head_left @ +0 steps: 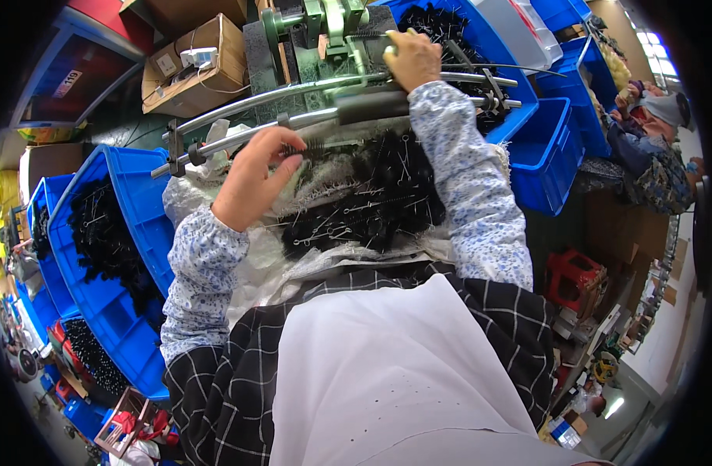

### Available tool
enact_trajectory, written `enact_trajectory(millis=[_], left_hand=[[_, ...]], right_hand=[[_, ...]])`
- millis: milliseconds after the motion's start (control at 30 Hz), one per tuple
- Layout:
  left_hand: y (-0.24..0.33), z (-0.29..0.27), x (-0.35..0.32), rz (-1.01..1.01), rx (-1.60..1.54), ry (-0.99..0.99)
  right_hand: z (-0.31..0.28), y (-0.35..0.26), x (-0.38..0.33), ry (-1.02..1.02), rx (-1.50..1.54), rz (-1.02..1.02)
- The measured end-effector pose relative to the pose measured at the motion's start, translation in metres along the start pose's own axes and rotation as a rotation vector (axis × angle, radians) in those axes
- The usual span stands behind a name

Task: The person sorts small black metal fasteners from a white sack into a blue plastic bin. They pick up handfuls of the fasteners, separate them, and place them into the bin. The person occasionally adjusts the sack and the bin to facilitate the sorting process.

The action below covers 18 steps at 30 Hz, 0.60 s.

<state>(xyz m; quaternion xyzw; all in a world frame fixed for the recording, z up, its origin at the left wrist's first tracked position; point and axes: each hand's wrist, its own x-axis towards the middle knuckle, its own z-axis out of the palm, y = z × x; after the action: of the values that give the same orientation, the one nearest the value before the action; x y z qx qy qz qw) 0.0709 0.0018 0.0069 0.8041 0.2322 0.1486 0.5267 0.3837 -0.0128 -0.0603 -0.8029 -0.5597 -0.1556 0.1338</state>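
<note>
My right hand (412, 59) reaches to the green machine (336, 31), its fingers closed around the end of a dark wire brush (367, 34) that lies crosswise at the machine. My left hand (256, 175) hovers above the near side of the metal rails, fingers curled and thumb apart from them. Right by its fingertips is a blurred dark bristle brush (317, 147); no grip on it shows. Below both hands, a pile of black twisted-wire brushes (371, 202) with looped ends rests on a white woven sack (266, 260) in front of me.
Two curved metal rails (231, 138) with a dark roller (371, 105) cross between me and the machine. Blue bins with black brushes stand at left (138, 194) and far right (480, 46). Another blue bin (542, 159) sits right. A cardboard box (200, 66) is at back left.
</note>
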Motion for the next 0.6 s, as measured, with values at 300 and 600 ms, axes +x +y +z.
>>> enact_trajectory(millis=[300,600], left_hand=[[0.006,0.025,0.019,0.065,-0.056,-0.026],[0.005,0.061,0.040,0.174,-0.098,0.251]], right_hand=[[-0.015,0.053,0.034,-0.309,0.050,-0.025],[-0.098,0.014,-0.027,-0.466,0.428,-0.215]])
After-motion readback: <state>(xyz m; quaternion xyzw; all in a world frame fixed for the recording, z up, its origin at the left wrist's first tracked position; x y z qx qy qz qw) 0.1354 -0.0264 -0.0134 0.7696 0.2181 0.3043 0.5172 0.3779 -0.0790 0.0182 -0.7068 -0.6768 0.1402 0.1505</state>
